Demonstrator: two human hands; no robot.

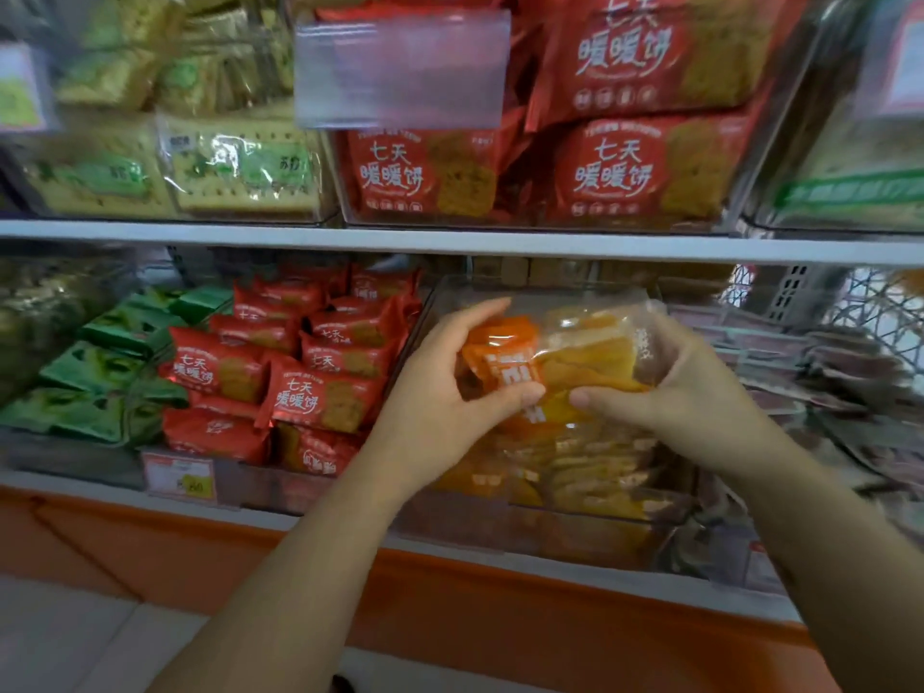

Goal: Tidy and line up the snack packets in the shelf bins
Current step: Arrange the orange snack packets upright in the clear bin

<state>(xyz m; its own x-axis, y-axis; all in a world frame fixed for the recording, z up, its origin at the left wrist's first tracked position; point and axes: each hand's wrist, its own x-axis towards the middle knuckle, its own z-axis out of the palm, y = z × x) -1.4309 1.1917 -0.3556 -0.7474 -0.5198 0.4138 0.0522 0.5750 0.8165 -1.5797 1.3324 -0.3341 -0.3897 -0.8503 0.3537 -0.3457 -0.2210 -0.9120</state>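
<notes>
The clear bin [550,512] directly below both hands holds a loose stack of orange packets; judged risk: lowering the held packet [560,352] askew would push that stack out of line. The left hand [440,387] and right hand [670,387] each pinch one end of this packet, thumbs nearly touching beneath it. It is clear-fronted, orange-labelled, showing yellow slices.

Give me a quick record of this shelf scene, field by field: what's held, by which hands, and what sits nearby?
held item: orange-and-clear snack packet
left hand: grips the packet's left end
right hand: grips its right end
position: above the clear bin of similar packets
left neighbour: red packets, jumbled
further left: green packets
upper shelf: larger red packets, pale cracker packs
</notes>
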